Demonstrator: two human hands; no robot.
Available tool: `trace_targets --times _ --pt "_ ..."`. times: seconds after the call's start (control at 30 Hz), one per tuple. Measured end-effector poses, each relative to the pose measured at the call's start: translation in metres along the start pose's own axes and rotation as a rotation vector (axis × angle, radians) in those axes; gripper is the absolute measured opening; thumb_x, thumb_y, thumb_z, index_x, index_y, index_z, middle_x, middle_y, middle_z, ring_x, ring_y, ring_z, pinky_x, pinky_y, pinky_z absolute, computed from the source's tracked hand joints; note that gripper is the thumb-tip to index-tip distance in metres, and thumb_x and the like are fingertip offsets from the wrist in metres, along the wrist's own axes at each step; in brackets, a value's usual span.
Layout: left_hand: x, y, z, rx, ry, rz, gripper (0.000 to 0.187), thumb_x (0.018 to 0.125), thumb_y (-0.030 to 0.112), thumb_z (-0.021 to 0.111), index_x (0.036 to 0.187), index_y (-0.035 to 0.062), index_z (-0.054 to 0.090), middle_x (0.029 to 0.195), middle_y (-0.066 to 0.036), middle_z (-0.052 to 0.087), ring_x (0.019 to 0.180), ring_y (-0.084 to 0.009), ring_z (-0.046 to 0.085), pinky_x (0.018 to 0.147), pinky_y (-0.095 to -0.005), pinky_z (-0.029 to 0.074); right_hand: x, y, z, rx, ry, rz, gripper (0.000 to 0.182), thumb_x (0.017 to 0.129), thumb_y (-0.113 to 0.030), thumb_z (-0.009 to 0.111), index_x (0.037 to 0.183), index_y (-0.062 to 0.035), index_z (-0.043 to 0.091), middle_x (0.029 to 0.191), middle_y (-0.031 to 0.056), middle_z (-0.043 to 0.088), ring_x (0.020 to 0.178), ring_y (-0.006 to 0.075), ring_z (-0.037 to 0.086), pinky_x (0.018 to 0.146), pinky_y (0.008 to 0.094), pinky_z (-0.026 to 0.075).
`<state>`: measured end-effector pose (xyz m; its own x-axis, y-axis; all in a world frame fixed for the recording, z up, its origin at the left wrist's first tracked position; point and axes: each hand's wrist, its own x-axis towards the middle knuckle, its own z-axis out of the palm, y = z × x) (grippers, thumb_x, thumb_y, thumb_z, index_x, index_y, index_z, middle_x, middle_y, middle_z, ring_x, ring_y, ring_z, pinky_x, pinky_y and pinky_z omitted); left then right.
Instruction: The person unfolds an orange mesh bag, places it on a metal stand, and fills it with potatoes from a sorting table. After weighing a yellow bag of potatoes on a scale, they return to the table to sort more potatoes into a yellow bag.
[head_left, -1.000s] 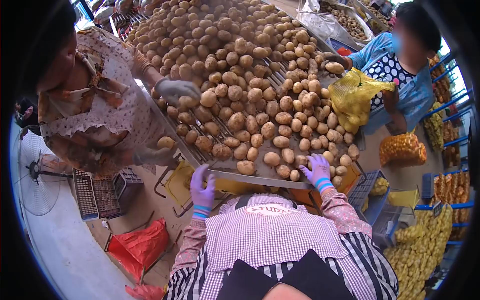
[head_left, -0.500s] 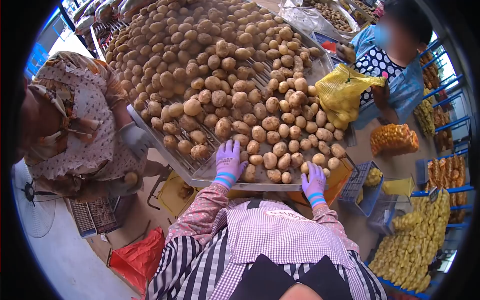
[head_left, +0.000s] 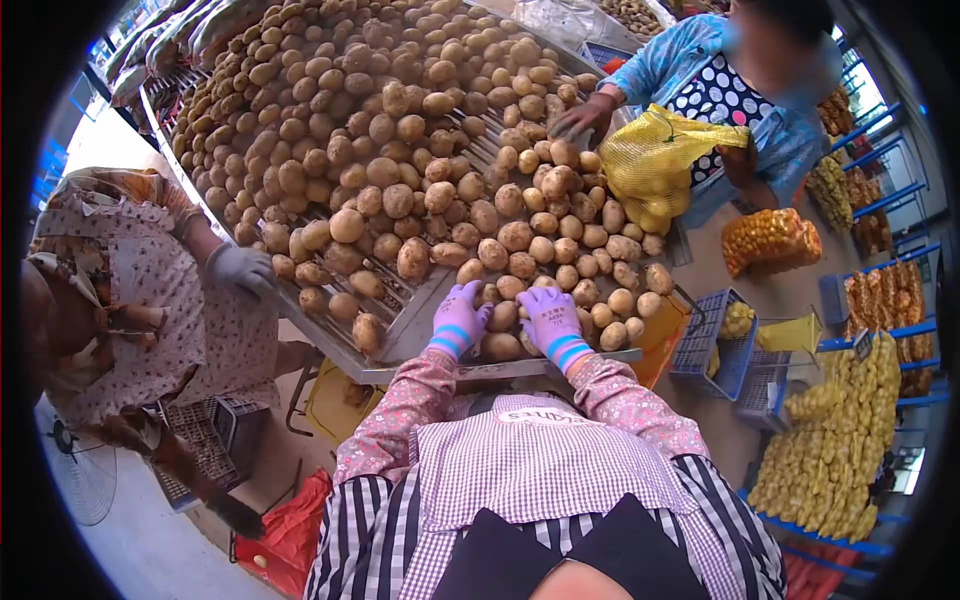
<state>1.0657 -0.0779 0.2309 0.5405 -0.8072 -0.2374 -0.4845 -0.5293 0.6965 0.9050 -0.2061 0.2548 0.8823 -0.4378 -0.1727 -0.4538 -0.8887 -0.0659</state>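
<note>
A heap of brown potatoes [head_left: 380, 150] covers the metal sorting table [head_left: 412, 325] before me. My left hand [head_left: 460, 318], in a purple glove with blue cuff stripes, rests at the near edge of the heap. Its fingers are extended against the potatoes. Close beside it, my right hand [head_left: 549, 320], gloved alike, lies over potatoes with its fingers apart. A few potatoes [head_left: 503, 316] sit between the two hands. Neither hand is closed round a potato, though the fingertips are partly hidden among them.
At left stands a person with a grey-gloved hand [head_left: 243, 270] by the table's edge. Across at right, another person reaches into the potatoes and holds a yellow mesh bag [head_left: 650, 170]. Blue crates [head_left: 712, 340], filled net bags [head_left: 830, 440] and a red bag [head_left: 295, 535] are nearby.
My right hand has moved left, close to my left hand, among the potatoes. The person at right has reached a hand onto the heap. The view has shifted somewhat.
</note>
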Motion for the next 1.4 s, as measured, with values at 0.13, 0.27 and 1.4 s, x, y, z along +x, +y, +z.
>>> trace_targets --times 0.13,0.27,1.4 --pt "0.003 -0.010 0.005 -0.028 -0.060 -0.051 0.051 0.089 0.036 0.073 0.131 0.0105 0.060 0.127 -0.016 0.063 0.120 -0.0342 0.061 0.100 -0.0435 0.050 -0.013 0.013 0.001 -0.031 0.048 0.049 0.052 0.079 -0.028 0.078 0.126 -0.0197 0.058 0.117 0.0050 0.058 0.110 0.0262 0.059 0.091 0.0444 0.047" --pt "0.008 0.011 0.007 0.108 -0.093 -0.079 0.052 0.090 0.038 0.072 0.131 0.0095 0.060 0.126 -0.017 0.063 0.118 -0.0351 0.061 0.100 -0.0450 0.049 -0.016 0.012 -0.006 0.019 0.006 0.076 0.051 0.079 -0.028 0.079 0.125 -0.0193 0.061 0.118 0.0059 0.060 0.110 0.0273 0.059 0.092 0.0442 0.048" --pt "0.002 0.064 -0.011 -0.596 -0.333 0.221 0.035 0.098 0.030 0.065 0.124 0.0059 0.067 0.114 -0.018 0.070 0.107 -0.0350 0.068 0.095 -0.0420 0.053 -0.071 0.016 -0.001 2.558 -0.150 0.372 0.058 0.099 -0.056 0.054 0.148 -0.0249 0.050 0.114 0.0050 0.065 0.077 0.0186 0.059 0.063 0.0335 0.051"
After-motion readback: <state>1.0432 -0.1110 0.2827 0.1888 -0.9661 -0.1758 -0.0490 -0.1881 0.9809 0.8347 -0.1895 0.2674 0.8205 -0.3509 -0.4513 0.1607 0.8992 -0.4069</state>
